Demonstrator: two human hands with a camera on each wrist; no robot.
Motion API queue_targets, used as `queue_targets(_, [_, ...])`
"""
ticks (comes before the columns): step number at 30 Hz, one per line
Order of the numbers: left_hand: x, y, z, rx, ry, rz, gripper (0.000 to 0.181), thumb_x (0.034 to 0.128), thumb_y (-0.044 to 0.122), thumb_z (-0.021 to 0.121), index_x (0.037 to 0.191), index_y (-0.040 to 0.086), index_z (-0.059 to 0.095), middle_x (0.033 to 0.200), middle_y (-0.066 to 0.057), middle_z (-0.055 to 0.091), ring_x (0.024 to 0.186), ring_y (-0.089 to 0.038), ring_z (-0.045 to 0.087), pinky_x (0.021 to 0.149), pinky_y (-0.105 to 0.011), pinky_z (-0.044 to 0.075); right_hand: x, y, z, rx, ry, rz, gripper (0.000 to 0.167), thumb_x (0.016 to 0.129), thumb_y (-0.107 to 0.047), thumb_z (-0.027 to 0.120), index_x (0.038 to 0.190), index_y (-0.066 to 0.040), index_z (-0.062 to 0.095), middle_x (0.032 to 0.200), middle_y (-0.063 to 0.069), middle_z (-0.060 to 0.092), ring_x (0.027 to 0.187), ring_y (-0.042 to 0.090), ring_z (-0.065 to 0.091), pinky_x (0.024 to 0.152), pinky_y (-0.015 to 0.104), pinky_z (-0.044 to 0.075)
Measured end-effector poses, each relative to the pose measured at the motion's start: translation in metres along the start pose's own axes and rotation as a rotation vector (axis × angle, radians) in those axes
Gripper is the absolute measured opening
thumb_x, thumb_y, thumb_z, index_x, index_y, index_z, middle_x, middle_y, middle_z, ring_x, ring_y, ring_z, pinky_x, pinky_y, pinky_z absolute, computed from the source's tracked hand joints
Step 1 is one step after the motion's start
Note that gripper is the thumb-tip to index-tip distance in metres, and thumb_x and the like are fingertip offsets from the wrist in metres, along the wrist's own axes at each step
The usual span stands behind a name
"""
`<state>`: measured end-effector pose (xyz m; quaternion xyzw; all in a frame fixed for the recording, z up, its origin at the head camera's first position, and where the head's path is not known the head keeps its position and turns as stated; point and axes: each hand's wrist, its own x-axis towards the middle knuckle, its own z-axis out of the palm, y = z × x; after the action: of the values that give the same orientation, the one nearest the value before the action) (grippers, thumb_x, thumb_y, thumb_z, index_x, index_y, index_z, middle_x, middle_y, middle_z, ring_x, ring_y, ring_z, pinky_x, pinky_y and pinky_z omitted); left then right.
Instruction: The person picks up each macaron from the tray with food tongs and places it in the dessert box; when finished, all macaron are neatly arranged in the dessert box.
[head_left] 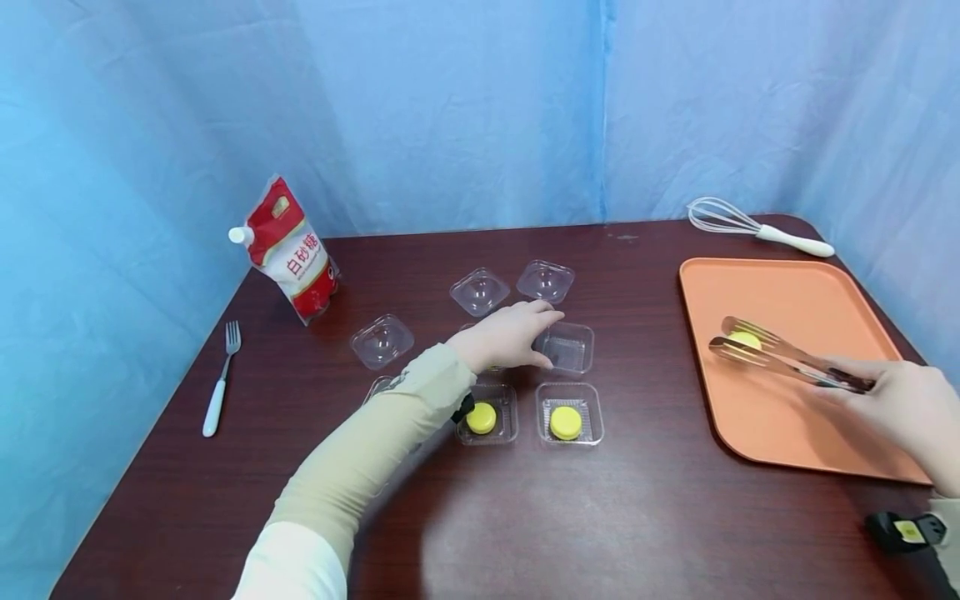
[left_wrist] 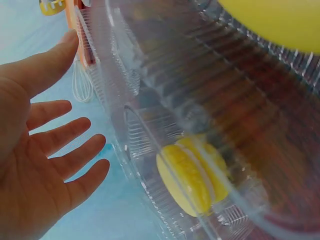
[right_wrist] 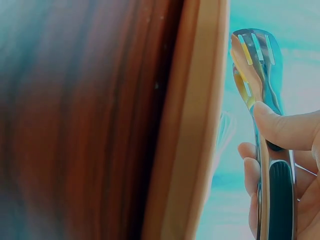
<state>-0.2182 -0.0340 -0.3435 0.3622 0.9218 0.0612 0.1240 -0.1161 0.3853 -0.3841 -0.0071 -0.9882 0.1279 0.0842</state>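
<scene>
My left hand (head_left: 512, 335) reaches over the clear plastic boxes with its fingers spread, beside a back-right box (head_left: 579, 348). The left wrist view shows nothing in its palm. In the front row, one box (head_left: 601, 412) holds a yellow macaron (head_left: 566, 423) and its neighbour another macaron (head_left: 481, 418). Under the left hand, a further box with a macaron (left_wrist: 192, 175) is mostly hidden. My right hand (head_left: 903, 408) grips metal tongs (head_left: 797, 358) over the orange tray (head_left: 795, 287). A yellow macaron (head_left: 745, 339) sits between the tong ends; whether they squeeze it, I cannot tell.
Clear lids (head_left: 480, 292) lie behind and left of the boxes, one partly behind my left arm. A red and white sugar bag (head_left: 296, 254) stands back left, a fork (head_left: 218, 392) nearer. Behind the tray lies a whisk (head_left: 787, 239). Blue curtains (head_left: 450, 117) enclose the table.
</scene>
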Motion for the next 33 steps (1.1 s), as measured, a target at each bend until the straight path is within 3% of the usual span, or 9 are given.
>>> queue_targets(6, [0.002,0.002,0.002,0.038,-0.04,-0.007,0.072,0.0858,0.035,0.069,0.145,0.009,0.038,0.146,-0.009,0.039,0.133,-0.025,0.04,0.109,-0.036,0.034,-0.001,-0.012,-0.002,0.044,0.044,-0.061,0.039,0.086,-0.018,0.069,0.116,0.006,0.063,0.043,-0.002,0.039,0.04,0.01,0.021,0.04,0.027,0.018])
queue_targets(15, [0.005,0.004,0.004,0.058,-0.065,-0.019,0.073,0.0856,0.037,0.069,0.146,0.012,0.036,0.146,-0.008,0.04,0.132,-0.025,0.041,0.109,-0.036,0.035,0.005,-0.003,0.008,0.007,0.072,-0.105,0.043,0.084,-0.027,0.071,0.113,0.004,0.066,0.041,0.001,0.037,0.041,0.009,0.019,0.041,0.024,0.015])
queue_targets(18, [0.005,0.003,0.006,0.049,-0.063,-0.017,0.074,0.085,0.037,0.069,0.146,0.011,0.036,0.145,-0.009,0.041,0.132,-0.024,0.042,0.109,-0.035,0.035,0.006,-0.003,0.011,-0.006,0.077,-0.126,0.047,0.086,-0.035,0.069,0.115,0.001,0.066,0.04,0.001,0.036,0.039,0.007,0.019,0.039,0.024,0.017])
queue_targets(20, [0.004,0.002,0.006,0.038,-0.061,-0.018,0.075,0.0843,0.037,0.07,0.146,0.011,0.036,0.144,-0.009,0.042,0.131,-0.024,0.042,0.108,-0.035,0.035,0.008,0.001,0.016,-0.023,0.095,-0.143,0.046,0.084,-0.037,0.07,0.123,-0.013,0.065,0.04,-0.001,0.035,0.039,0.006,0.018,0.038,0.023,0.017])
queue_targets(23, [0.003,0.001,0.007,0.029,-0.059,-0.019,0.076,0.0832,0.037,0.072,0.146,0.011,0.037,0.142,-0.009,0.043,0.13,-0.023,0.043,0.108,-0.034,0.035,0.013,0.007,0.023,0.002,0.081,-0.144,0.045,0.082,-0.029,0.073,0.124,-0.016,0.064,0.04,-0.003,0.036,0.04,0.007,0.018,0.039,0.023,0.015])
queue_targets(25, [0.002,0.001,0.007,0.022,-0.06,-0.025,0.077,0.0825,0.037,0.072,0.145,0.011,0.037,0.142,-0.01,0.043,0.129,-0.023,0.043,0.108,-0.034,0.036,0.018,0.012,0.031,-0.012,0.098,-0.143,0.046,0.082,-0.035,0.073,0.124,-0.019,0.064,0.041,-0.007,0.039,0.039,0.006,0.018,0.039,0.022,0.015])
queue_targets(26, [0.002,0.001,0.006,0.02,-0.06,-0.028,0.077,0.0823,0.037,0.072,0.145,0.011,0.037,0.141,-0.01,0.043,0.128,-0.023,0.044,0.107,-0.034,0.036,0.02,0.012,0.033,-0.003,0.092,-0.143,0.044,0.081,-0.032,0.074,0.121,-0.014,0.067,0.041,-0.008,0.04,0.039,0.007,0.018,0.039,0.023,0.014])
queue_targets(29, [0.001,0.002,0.006,0.009,-0.054,-0.038,0.078,0.0808,0.038,0.074,0.145,0.01,0.038,0.137,-0.01,0.045,0.122,-0.022,0.047,0.104,-0.032,0.039,0.024,0.002,0.032,0.009,0.081,-0.141,0.044,0.081,-0.031,0.075,0.117,-0.007,0.068,0.04,-0.008,0.043,0.038,0.006,0.019,0.039,0.022,0.015])
queue_targets(33, [0.002,0.001,0.007,-0.017,-0.047,-0.045,0.08,0.0792,0.039,0.075,0.144,0.008,0.039,0.129,-0.01,0.045,0.112,-0.019,0.05,0.099,-0.03,0.041,0.02,-0.035,0.01,0.069,0.056,-0.161,0.042,0.079,-0.023,0.076,0.114,-0.002,0.068,0.039,-0.006,0.042,0.039,0.007,0.019,0.041,0.023,0.016])
